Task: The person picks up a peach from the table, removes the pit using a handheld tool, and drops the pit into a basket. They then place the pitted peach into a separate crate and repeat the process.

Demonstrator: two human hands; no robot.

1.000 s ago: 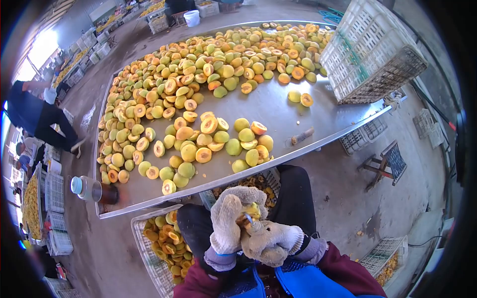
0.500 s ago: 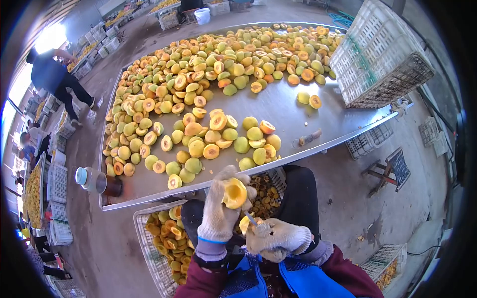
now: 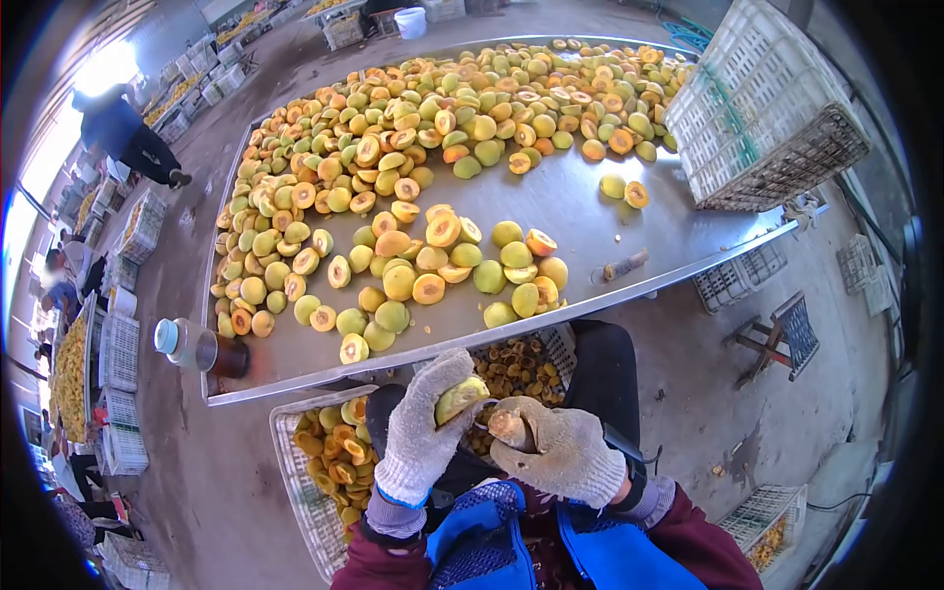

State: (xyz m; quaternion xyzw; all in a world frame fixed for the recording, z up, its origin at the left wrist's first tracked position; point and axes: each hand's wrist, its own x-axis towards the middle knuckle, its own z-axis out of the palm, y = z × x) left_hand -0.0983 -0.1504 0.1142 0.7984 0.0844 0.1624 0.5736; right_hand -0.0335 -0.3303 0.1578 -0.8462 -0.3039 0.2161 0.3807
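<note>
In a knitted glove, my left hand (image 3: pixel 425 423) is closed around a yellow-green fruit half (image 3: pixel 460 399), its outer side partly facing up. My right hand (image 3: pixel 562 447), also gloved, grips a tool with a rounded handle end (image 3: pixel 509 427); its metal part reaches toward the fruit and is partly hidden. Below the hands, a crate between the knees holds brown pits and scraps (image 3: pixel 516 370). Left of it, a white crate (image 3: pixel 295 482) holds hollowed fruit halves (image 3: pixel 339 454). In front, many halved fruits (image 3: pixel 393 128) lie on the metal table (image 3: pixel 551 211).
A jar with a blue lid (image 3: pixel 202 348) lies at the table's left corner. A white crate (image 3: pixel 757 108) stands tilted at the right end, near a short stick-like object (image 3: pixel 624 264). A folding stool (image 3: pixel 782 336) is on the floor at right. People (image 3: pixel 123 133) are at far left.
The fruit half, earlier held with its hollow face showing, is now turned with its skin showing. My right hand has turned and moved closer to the left. A person at far left has moved away.
</note>
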